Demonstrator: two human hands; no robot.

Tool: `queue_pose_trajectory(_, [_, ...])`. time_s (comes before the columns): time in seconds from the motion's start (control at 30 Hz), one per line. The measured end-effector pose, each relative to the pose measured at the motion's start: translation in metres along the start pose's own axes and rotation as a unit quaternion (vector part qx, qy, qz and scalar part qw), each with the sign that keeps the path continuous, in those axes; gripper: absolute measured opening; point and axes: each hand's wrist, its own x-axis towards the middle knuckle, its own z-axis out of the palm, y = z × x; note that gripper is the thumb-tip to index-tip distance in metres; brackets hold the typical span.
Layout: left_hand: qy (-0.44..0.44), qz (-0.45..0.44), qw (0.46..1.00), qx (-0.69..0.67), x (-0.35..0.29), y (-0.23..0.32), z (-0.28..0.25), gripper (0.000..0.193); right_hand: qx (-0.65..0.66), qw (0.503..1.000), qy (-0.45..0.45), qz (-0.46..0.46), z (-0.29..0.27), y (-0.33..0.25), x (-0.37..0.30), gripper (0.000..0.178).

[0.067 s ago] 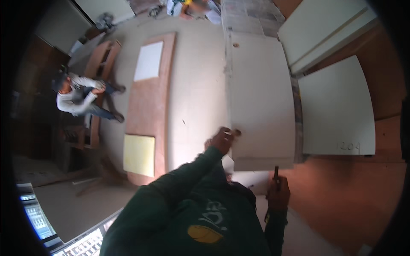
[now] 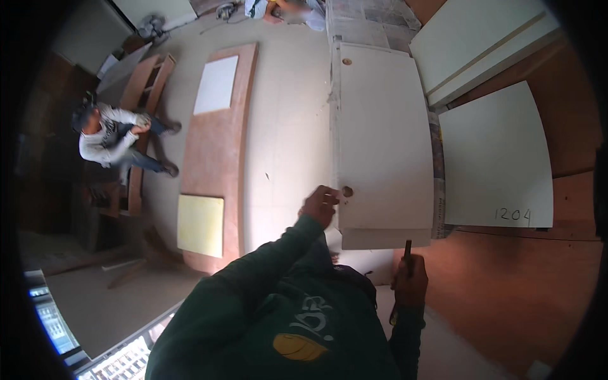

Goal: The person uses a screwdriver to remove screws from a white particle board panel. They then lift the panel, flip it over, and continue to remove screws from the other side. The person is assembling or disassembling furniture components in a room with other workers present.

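A long white panel [image 2: 386,139] lies in front of me, with a round hole [image 2: 347,191] near its left edge and another round hole [image 2: 346,62] at its far end. My left hand [image 2: 321,206] is beside the nearer hole, its fingers partly bent and apart, with nothing visible in them. Small dark specks lie on the panel by that hole. My right hand [image 2: 411,282], below the panel's near right corner, is closed around a slim dark hand tool [image 2: 408,248]. One end sticks up past the fingers; its exact kind is unclear.
Right of the panel is another white board [image 2: 500,158] with handwriting. On the left stands a long brown bench [image 2: 212,152] bearing a white board [image 2: 216,85] and a yellow board [image 2: 201,225]. A person [image 2: 117,136] sits farther left; another person [image 2: 285,11] is at the far end.
My left hand has drawn slightly left, off the nearer hole, which now shows more fully. My right hand keeps its hold on the tool. The whole view has shifted a little.
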Motion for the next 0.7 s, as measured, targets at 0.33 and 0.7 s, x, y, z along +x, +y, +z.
queue_pose_trajectory(0.33, [0.107,0.012,0.972,0.21,-0.081,-0.038,-0.019,0.021,-0.271,0.93,-0.165,-0.186,0.003,-0.065,0.072,0.021])
queue_pose_trajectory(0.7, [0.13,-0.001,0.973,0.192,-0.086,0.001,0.041,0.091,-0.466,0.756,-0.265,-0.376,0.065,-0.103,0.157,0.012])
